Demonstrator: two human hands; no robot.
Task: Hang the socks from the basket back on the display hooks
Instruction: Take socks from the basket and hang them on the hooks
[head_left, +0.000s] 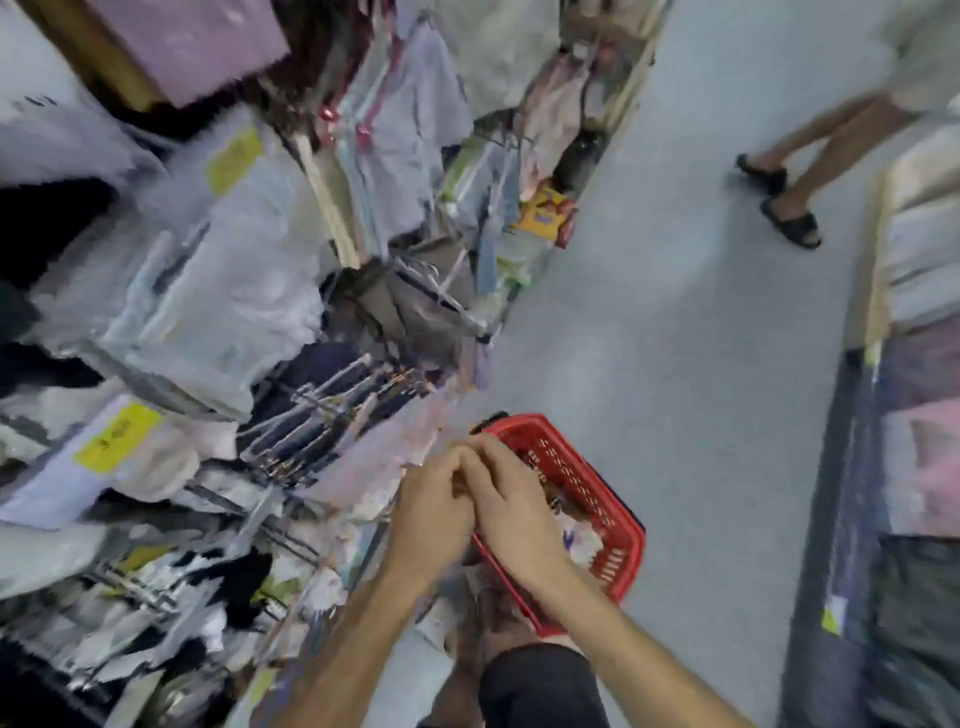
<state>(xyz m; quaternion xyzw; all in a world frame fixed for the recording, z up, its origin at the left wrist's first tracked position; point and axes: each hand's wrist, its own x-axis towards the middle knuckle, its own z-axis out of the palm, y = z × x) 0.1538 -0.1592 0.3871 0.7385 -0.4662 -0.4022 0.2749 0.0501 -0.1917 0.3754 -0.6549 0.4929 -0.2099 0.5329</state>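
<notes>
A red basket (571, 467) of perforated plastic sits on a smooth, pale floor (649, 312). At left of frame, sock packets (223, 291) in glossy clear film hang from thin metal hooks (332, 400), some bearing yellow paper labels (117, 436).

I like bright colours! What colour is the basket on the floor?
The basket is red, clearest in the head view.

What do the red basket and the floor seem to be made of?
Red basket: likely moulded plastic, judging by its uniform colour and slotted walls. Floor: smooth, pale grey, faintly shiny; perhaps vinyl or painted concrete, the blur leaves it open.
</notes>
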